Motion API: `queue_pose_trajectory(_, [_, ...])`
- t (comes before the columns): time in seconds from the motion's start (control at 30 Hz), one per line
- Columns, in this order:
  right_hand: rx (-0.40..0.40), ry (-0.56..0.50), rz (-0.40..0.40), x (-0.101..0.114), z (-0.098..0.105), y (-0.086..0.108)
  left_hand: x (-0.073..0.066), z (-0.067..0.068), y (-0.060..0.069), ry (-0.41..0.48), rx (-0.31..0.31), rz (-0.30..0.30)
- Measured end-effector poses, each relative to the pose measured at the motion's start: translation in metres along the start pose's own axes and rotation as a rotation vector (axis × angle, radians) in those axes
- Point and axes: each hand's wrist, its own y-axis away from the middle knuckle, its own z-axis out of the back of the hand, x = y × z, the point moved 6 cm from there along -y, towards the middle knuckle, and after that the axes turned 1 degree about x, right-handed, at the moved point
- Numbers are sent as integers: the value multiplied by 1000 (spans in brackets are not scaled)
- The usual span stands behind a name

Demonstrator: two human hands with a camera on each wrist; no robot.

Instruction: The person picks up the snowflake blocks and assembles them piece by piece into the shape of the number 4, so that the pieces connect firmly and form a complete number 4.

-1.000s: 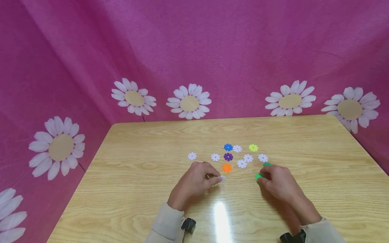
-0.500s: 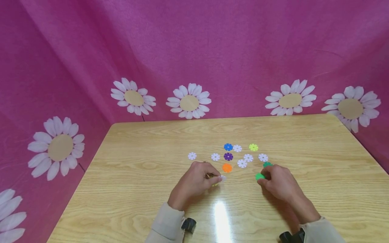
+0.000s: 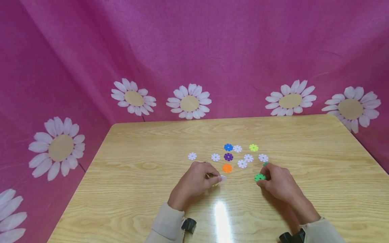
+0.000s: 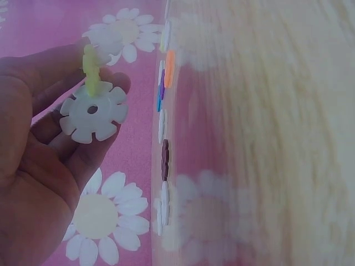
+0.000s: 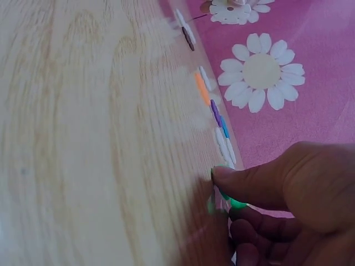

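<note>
My left hand [image 3: 196, 180] is raised above the table and holds a small joined piece of notched plastic discs. In the left wrist view, a white disc [image 4: 94, 112] faces the camera, with a yellow disc [image 4: 90, 71] slotted edge-on into its rim. Another pale disc [image 4: 105, 41] shows at the yellow one's far end. My right hand [image 3: 281, 182] pinches a bright green notched disc [image 3: 259, 177] by its edge, between thumb and fingers, low at the tabletop. Just beyond those fingers lies a darker green disc [image 3: 265, 164], mostly hidden by the hand.
Several loose discs lie flat on the wooden table [image 3: 136, 195]: white [image 3: 192, 156], blue [image 3: 228, 147], purple [image 3: 228, 157], orange [image 3: 227, 168] and yellow-green [image 3: 253, 147]. A dark brown disc [image 4: 165, 159] shows in the left wrist view. A pink flowered cloth [image 3: 231, 60] hangs behind.
The green disc in my right hand has tilted, so its face and centre hole now show more. The right fingers shifted slightly, covering more of the darker green disc. My left hand stays put.
</note>
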Motion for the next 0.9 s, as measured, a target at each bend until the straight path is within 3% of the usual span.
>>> queue_pose_trajectory(0.53, [-47, -37, 100, 9, -1, 3, -1, -2, -1, 13, 8, -7])
queue_pose_trajectory(0.73, [-88, -102, 131, 24, 0, 4, -2, -1, -1, 7, 1, -19])
queue_pose_trajectory(0.9, [-79, -200, 148, 36, -1, 5, -4, -1, -2, 14, -6, -32])
